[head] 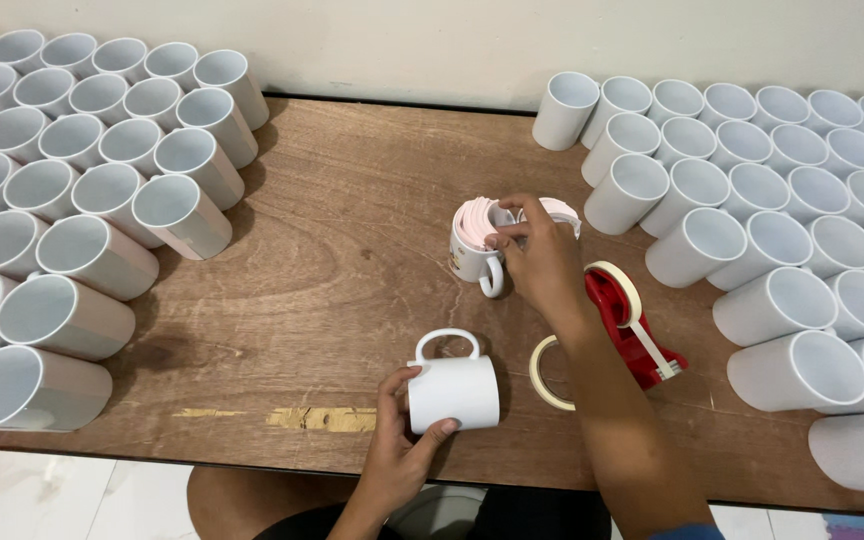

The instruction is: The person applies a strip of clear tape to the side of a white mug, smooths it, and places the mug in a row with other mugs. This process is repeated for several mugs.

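1. White mug (454, 390) sits right in front of us near the table's front edge, handle pointing away, and our left hand (399, 447) has thumb and fingers wrapped round its side, clamped on it.
2. Our right hand (542, 255) reaches further out to a second mug (474, 250) in the middle of the wooden table (352, 230). Fingertips are pinched together on the pink sheets (477, 218) rolled up inside it.
3. Just right of that arm sits a red tape dispenser (632, 325) with a roll of cream tape on it, and a loose tape ring (544, 372) lies flat beside our wrist.
4. Rows of blank white mugs (752, 190) fill the right side, all upright-ish and touching.
5. Left side is packed with more mugs (82, 190), these with pinkish wraps on the outside.
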